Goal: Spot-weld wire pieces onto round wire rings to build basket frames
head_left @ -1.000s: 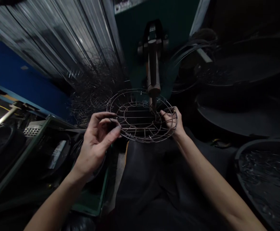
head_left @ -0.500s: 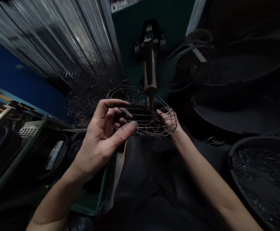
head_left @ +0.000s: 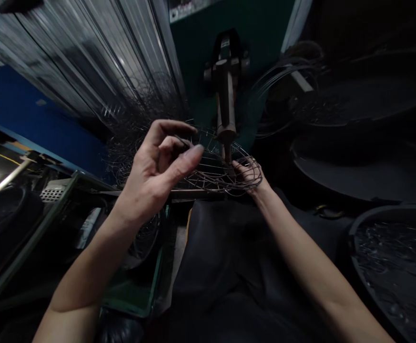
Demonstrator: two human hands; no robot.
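Observation:
A round wire frame (head_left: 211,180) is under the upright metal rod of a machine (head_left: 226,109), whose narrow tip reaches down among the wires. My right hand (head_left: 248,174) grips the frame's right side, with the thumb near the rod's tip. Raised at the frame's left side is my left hand (head_left: 165,164). Its fingers are curled around a thin, dark piece of wire (head_left: 183,141), while the thumb and forefinger are apart. Part of the frame is hidden behind this hand.
Tangled wire (head_left: 129,138) lies behind on the left, beside a blue panel (head_left: 32,114). Green-edged crates (head_left: 154,281) stand lower left. On the right are large dark tubs, the nearest (head_left: 354,238) holding many small metal pieces. A dark cloth covers my lap (head_left: 229,247).
My left hand has risen from the frame's near left part, still with the dark wire piece. The frame's near edge looks flatter and more tilted. My right hand keeps its grip. The view has shifted slightly.

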